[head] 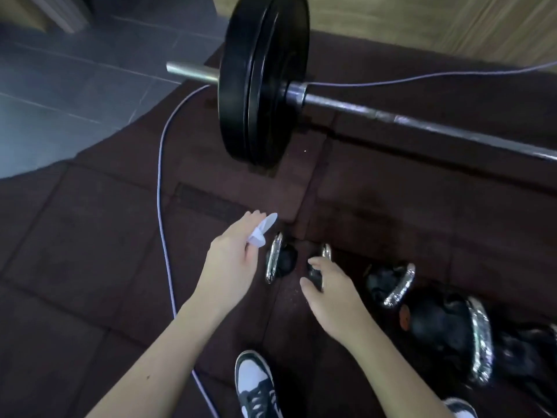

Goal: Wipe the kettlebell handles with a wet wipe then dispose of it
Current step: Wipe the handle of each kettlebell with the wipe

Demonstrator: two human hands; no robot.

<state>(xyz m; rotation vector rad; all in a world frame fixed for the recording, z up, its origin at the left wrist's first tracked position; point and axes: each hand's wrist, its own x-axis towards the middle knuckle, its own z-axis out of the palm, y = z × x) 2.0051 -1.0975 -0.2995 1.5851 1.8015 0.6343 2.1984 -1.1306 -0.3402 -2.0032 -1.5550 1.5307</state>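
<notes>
fingers [256, 220] of the left hand [232, 260] pinch a small crumpled white wipe [261, 233], held just above and left of the nearest kettlebell handle [273, 257]. right hand [327, 285] fingers curl loosely over the second kettlebell [316, 271], thumb apart, touching or nearly touching its handle; a firm grip cannot be confirmed.

around the fingers: beyond them, a barbell [391, 116] with black plates [263, 79] lies across the dark rubber mat [90, 236]. a pale lilac cable [162, 206] runs left of the left hand, then down under the left forearm. right of the right hand, two larger kettlebells [388, 285] sit in a row, one further kettlebell [446, 327] nearer the frame's edge. below the hands, a black-and-white shoe [254, 384]; a second shoe is cut off at the bottom edge. grey floor tiles [60, 86] lie far left past the mat.

hard to make out: whole frame is motion-blurred. right hand covers most of the second kettlebell's handle. rightmost weights are cut by the frame edge.

kettlebells: black bodies, shiny chrome handles, smallest nearest the left fingers, growing larger to the right. wipe looks folded and bunched, one tip sticking out past the fingertips.
</notes>
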